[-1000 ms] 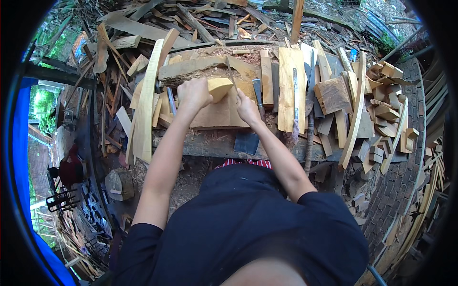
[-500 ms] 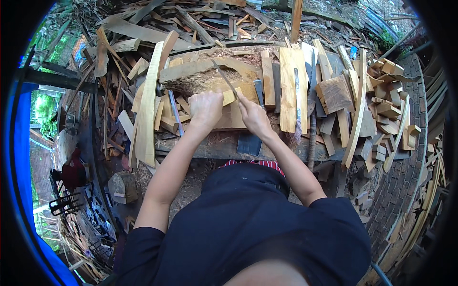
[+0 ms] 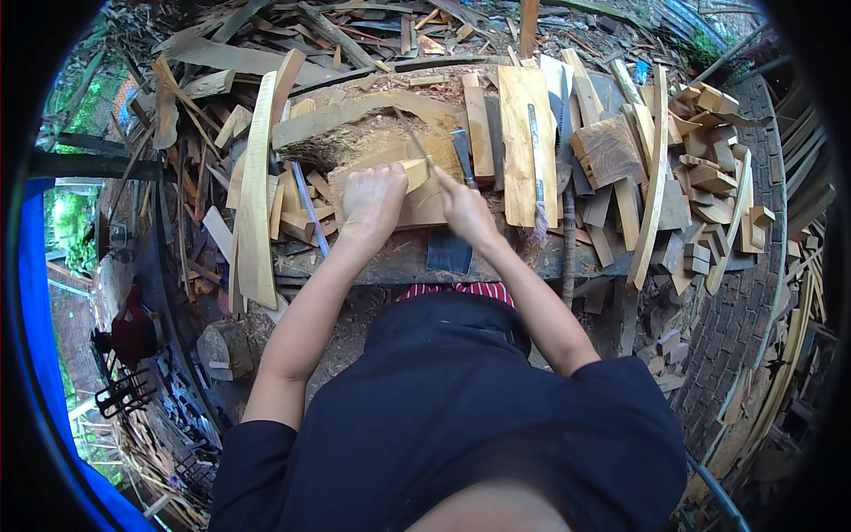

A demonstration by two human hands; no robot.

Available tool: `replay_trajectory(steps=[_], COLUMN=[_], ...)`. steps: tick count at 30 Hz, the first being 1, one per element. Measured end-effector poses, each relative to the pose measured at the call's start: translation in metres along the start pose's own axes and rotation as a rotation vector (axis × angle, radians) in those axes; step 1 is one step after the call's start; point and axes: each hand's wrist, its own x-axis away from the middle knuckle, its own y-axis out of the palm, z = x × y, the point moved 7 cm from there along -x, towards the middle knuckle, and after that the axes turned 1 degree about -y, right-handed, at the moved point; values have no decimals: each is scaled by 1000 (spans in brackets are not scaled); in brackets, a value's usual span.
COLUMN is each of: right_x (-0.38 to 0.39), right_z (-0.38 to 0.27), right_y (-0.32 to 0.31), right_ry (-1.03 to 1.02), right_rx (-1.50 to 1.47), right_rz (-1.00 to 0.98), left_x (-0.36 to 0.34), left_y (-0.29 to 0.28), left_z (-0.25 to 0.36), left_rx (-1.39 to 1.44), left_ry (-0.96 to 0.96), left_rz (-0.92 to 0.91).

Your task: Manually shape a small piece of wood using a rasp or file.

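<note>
My left hand (image 3: 374,199) is closed around a small pale yellow piece of wood (image 3: 418,172), its end poking out past my thumb side. My right hand (image 3: 467,213) grips a long, narrow, dark blade (image 3: 411,133) that slants away to the far left. Its blade crosses the end of the wood piece; whether it is a knife or a rasp I cannot tell. Beneath both hands lies a wide wooden block (image 3: 422,210). Just right of the blade a chisel-like tool (image 3: 463,155) with a flat dark blade rests on the bench, its handle partly hidden by my right hand.
Right of my hands lie a broad pale board (image 3: 521,142), a handsaw (image 3: 562,106) and many wood offcuts (image 3: 709,177). Curved slats (image 3: 257,195) lean at the left. A dark flat plate (image 3: 449,252) sits at the bench's near edge. Scrap wood covers the far ground.
The view has shifted slightly, moving the bench up and left in the picture. Both hands have come a little nearer to me over the bench, still holding the wood piece and the blade.
</note>
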Motion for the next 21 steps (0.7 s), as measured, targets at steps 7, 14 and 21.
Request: replay_trajectory(steps=[7, 14, 21], right_x=[16, -46, -36], right_z=[-18, 62, 35], right_y=[-3, 37, 67], right_ry=[-172, -91, 350], right_rx=[-53, -110, -917], right_rz=[51, 46, -99], left_x=[2, 0, 15], left_y=[-4, -2, 7], left_z=[-9, -6, -5], left_rx=[17, -46, -33], left_ry=[-3, 27, 55], left_rz=[32, -42, 93])
